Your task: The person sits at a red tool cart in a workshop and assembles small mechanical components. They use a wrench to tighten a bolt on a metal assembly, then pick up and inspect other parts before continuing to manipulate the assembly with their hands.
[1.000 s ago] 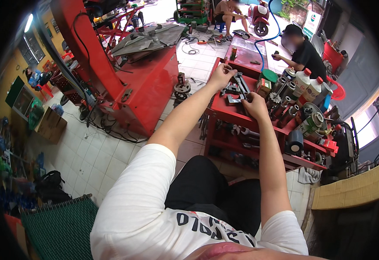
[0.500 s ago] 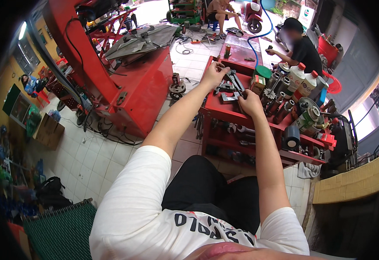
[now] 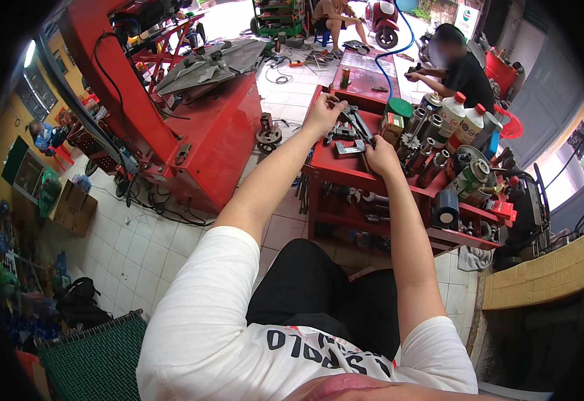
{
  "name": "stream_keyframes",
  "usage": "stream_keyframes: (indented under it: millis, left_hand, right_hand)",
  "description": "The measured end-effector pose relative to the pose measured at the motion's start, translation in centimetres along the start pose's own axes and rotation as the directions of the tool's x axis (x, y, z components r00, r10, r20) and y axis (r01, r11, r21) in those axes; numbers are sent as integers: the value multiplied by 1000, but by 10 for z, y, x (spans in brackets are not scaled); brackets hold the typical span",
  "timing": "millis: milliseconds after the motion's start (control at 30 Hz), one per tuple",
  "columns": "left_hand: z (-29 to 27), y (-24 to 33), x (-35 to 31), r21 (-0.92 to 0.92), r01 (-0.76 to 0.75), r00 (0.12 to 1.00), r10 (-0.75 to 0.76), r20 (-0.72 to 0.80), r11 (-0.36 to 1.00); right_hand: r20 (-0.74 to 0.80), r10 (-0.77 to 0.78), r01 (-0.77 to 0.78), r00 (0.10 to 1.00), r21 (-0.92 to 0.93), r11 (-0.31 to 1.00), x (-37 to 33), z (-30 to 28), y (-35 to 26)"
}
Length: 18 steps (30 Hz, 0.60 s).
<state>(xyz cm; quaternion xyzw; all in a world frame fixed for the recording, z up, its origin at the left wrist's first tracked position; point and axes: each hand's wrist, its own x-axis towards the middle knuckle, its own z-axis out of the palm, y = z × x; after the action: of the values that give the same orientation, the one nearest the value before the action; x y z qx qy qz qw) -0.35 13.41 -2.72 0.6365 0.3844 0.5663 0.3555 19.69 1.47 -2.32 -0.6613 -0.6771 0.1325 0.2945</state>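
Long metal tool (image 3: 357,124) sits between your hands over the red tray (image 3: 326,158), just right of the upper middle of the frame. Closest, at the bottom, your white shirt (image 3: 205,327) has big dark letters, upside down, some lost in folds. Your left arm (image 3: 268,180) stretches up and to the right; your right arm (image 3: 412,247) goes up and a bit left. Your right hand (image 3: 381,159) curls at the tool's near end, fingers mostly hidden, so I can't tell if they are clamped on it. Your left hand (image 3: 325,115) bends by the far end, fingertips close together; I can't tell if they pinch anything. Right of the tray, white bottles (image 3: 453,112) with red caps have labels too small to read. At the top right, a white sign (image 3: 467,21) with a green mark is blurry.
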Motion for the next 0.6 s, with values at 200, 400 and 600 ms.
stream_keyframes:
  millis: [200, 400, 600]
  left_hand:
    - [-4, 3, -1, -16, -9, 1000, 9, -11, 1000]
    - [-4, 1, 0, 46, -17, 999, 19, -39, 999]
    - [-2, -5, 3, 30, -1, 999, 3, -54, 1000]
  right_hand:
    - [-2, 11, -11, 1000, -29, 1000, 2, 4, -3]
    - [-7, 27, -27, 1000, -26, 999, 1, 4, 0]
    - [-36, 29, -30, 999, -30, 999, 4, 7, 6]
